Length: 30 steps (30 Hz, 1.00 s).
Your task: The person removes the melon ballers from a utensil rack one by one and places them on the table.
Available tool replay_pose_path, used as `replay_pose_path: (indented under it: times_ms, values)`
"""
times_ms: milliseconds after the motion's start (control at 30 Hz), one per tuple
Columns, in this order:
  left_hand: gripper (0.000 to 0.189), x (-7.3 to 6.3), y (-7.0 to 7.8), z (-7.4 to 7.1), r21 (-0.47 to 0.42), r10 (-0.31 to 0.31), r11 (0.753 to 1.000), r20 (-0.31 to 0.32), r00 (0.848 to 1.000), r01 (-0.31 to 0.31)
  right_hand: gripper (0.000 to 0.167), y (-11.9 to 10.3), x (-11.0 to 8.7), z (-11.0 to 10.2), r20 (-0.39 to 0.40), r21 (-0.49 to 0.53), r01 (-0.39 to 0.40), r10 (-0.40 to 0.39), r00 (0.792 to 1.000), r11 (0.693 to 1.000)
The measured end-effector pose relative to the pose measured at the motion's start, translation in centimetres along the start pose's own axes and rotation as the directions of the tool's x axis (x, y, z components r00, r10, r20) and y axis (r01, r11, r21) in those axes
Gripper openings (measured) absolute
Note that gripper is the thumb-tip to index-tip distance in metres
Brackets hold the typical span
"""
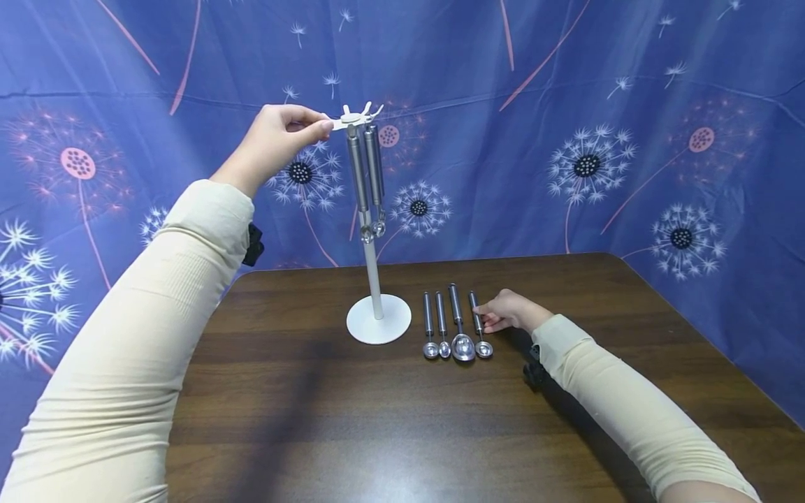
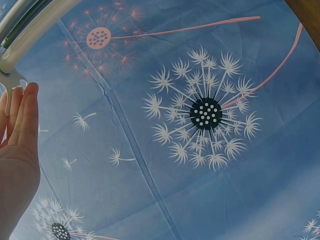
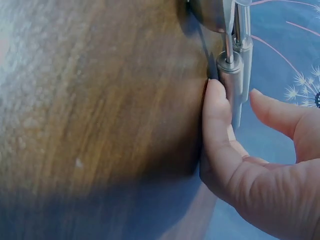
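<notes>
A white utensil stand (image 1: 372, 272) rises from a round base, with prongs around its top. My left hand (image 1: 286, 136) pinches one prong (image 1: 340, 126) between thumb and fingertips. Metal utensils with thick handles (image 1: 357, 168) hang from the stand, small round bowls downward. On the table, several metal spoons lie side by side, among them a large-bowled spoon (image 1: 462, 346). My right hand (image 1: 511, 311) is at the handle of the rightmost spoon (image 1: 483, 348). In the right wrist view its fingers (image 3: 217, 107) lie along the handle (image 3: 230, 75), and the thumb stands apart.
The dark wooden table (image 1: 390, 419) has its far edge close behind the stand. A blue cloth (image 1: 478, 161) printed with dandelions hangs beyond it. Two more spoons (image 1: 430, 349) lie between the stand base (image 1: 377, 328) and the large-bowled spoon.
</notes>
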<state>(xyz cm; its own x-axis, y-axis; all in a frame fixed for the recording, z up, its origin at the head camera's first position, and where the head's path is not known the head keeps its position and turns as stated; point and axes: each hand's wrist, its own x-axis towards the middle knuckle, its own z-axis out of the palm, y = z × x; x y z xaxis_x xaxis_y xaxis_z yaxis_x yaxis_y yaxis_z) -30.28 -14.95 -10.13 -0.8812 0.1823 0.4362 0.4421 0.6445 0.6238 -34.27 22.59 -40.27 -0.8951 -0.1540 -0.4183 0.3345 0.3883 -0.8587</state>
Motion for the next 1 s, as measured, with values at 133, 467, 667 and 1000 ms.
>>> replay_pose_path:
  times_ms: [133,467,667,1000]
  values:
    - [0.047,0.0,0.0,0.0,0.006,-0.004,1.000,0.004,1.000,0.004,0.036,-0.1,-0.2,-0.2,-0.022,-0.010,0.009,-0.010,1.000,1.000]
    - [0.047,0.1,0.0,-0.2,0.028,-0.002,1.000,0.010,1.000,0.002,0.037,-2.0,-0.8,-0.8,-0.044,0.055,0.084,-0.082,0.996,0.995]
    - [0.048,0.1,0.2,-0.5,0.032,-0.015,0.999,0.015,1.000,0.014,0.043,-3.9,-0.9,-1.0,-0.038,0.082,0.157,-0.155,0.987,0.984]
    - [0.048,0.2,0.3,-0.5,0.038,-0.029,0.999,0.032,0.999,0.028,0.043,-7.8,-2.1,-0.2,-0.044,0.132,0.236,-0.232,0.972,0.963]
